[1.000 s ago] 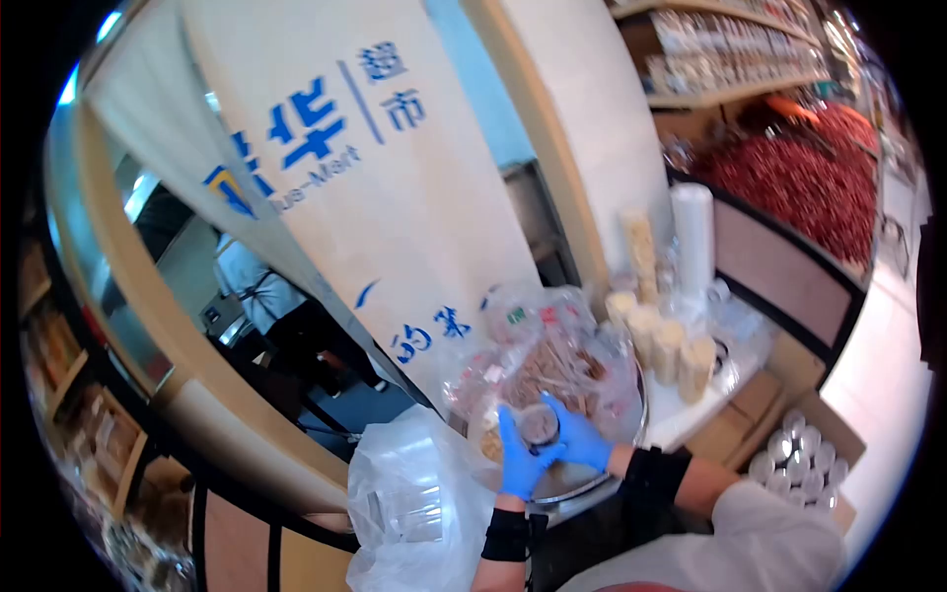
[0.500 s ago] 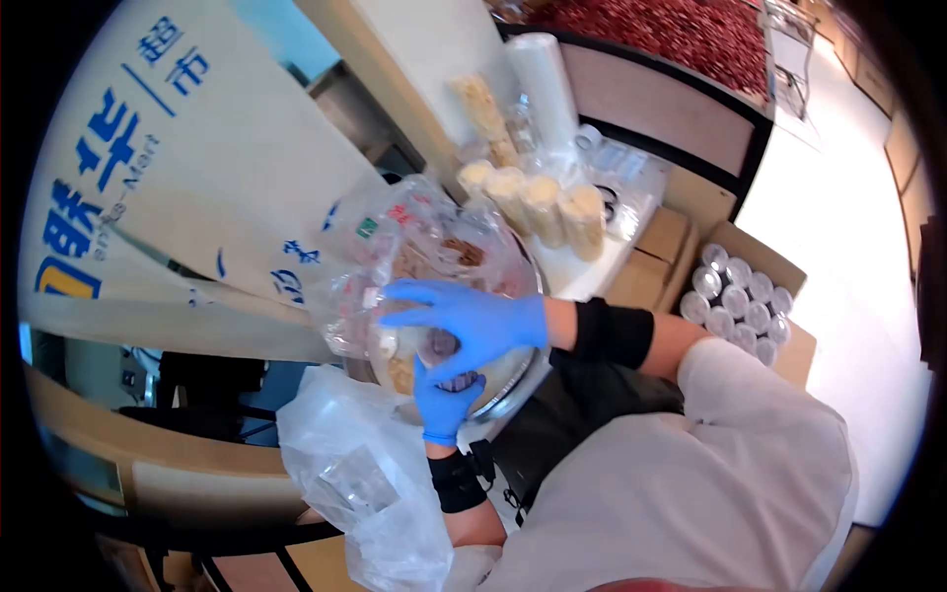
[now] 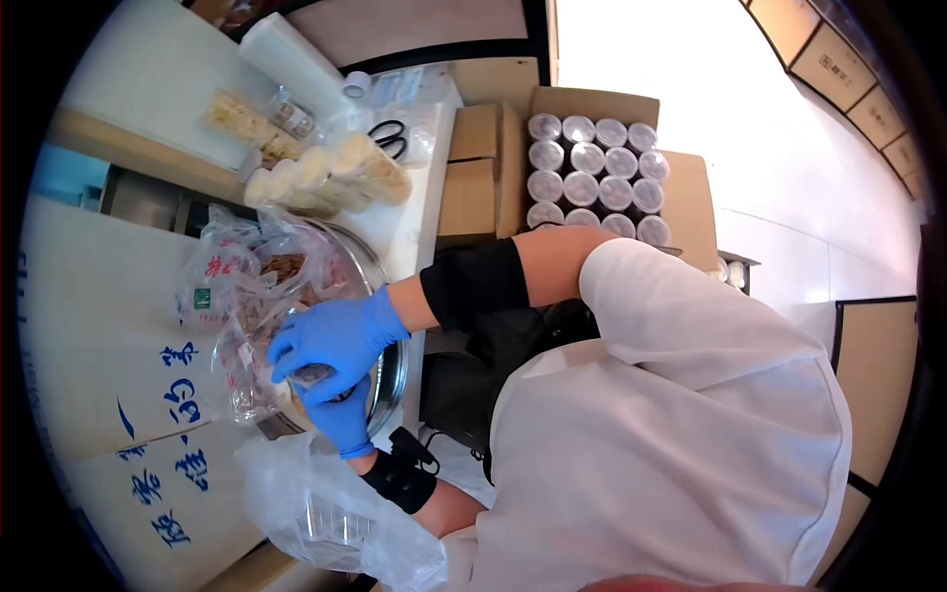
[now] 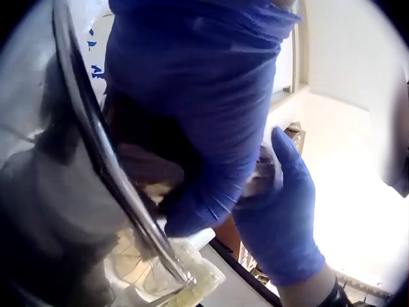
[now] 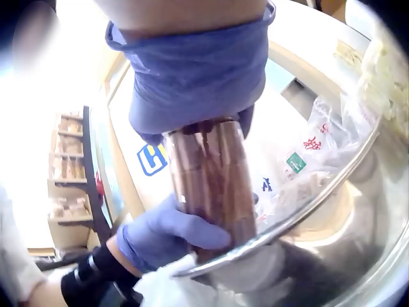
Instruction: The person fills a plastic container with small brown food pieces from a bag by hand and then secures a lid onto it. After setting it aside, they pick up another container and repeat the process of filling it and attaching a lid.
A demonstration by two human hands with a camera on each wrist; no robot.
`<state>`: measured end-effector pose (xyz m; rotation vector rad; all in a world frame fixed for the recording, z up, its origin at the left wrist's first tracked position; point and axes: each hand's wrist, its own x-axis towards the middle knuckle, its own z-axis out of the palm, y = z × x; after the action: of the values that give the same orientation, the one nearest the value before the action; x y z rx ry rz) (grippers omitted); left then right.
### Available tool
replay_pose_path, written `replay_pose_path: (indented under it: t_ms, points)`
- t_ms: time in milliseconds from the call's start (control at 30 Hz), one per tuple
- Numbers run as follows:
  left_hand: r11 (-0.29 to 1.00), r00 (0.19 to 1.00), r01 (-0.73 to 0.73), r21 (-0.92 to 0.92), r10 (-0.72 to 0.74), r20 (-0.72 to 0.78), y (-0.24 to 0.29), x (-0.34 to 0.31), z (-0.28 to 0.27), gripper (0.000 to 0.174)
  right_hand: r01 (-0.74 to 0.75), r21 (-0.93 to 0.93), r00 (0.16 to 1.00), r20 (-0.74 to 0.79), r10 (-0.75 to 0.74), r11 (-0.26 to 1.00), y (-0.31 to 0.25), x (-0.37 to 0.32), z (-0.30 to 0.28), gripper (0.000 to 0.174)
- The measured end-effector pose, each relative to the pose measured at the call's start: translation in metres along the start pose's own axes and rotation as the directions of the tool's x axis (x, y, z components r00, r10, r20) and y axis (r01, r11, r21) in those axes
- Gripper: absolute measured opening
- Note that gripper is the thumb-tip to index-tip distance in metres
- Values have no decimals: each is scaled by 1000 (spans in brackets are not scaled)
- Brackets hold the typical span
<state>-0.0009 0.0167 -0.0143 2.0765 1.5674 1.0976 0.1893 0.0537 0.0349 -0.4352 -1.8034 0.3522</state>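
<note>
Both hands wear blue gloves and hold one clear jar (image 5: 214,173) packed with brown pieces. My left hand (image 3: 340,419) grips the jar's lower part, its thumb across the side in the right wrist view. My right hand (image 3: 335,340) curls over the jar's top end and covers most of it. The jar stands tilted close to the rim of a shiny metal basin (image 5: 300,214). In the head view the hands hide most of the jar.
A clear plastic bag (image 3: 222,266) with brown dried pieces lies in the basin. Pale filled jars (image 3: 370,168) and black scissors (image 3: 388,140) are on the white counter. A carton (image 3: 597,99) holds several lidded jars. A white plastic bag (image 3: 286,483) hangs near the left forearm.
The head view has swung right and down. My right hand has gone from the jar's side, through spread fingers, to curling over its top. My left hand keeps its grip.
</note>
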Motion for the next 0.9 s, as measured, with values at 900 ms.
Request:
replay_pose_path:
  t_ms: [900]
  points:
    - [973, 994, 41, -226, -62, -86, 22, 7, -8, 96, -152, 32, 935, 329, 134, 988, 22, 35, -13, 80]
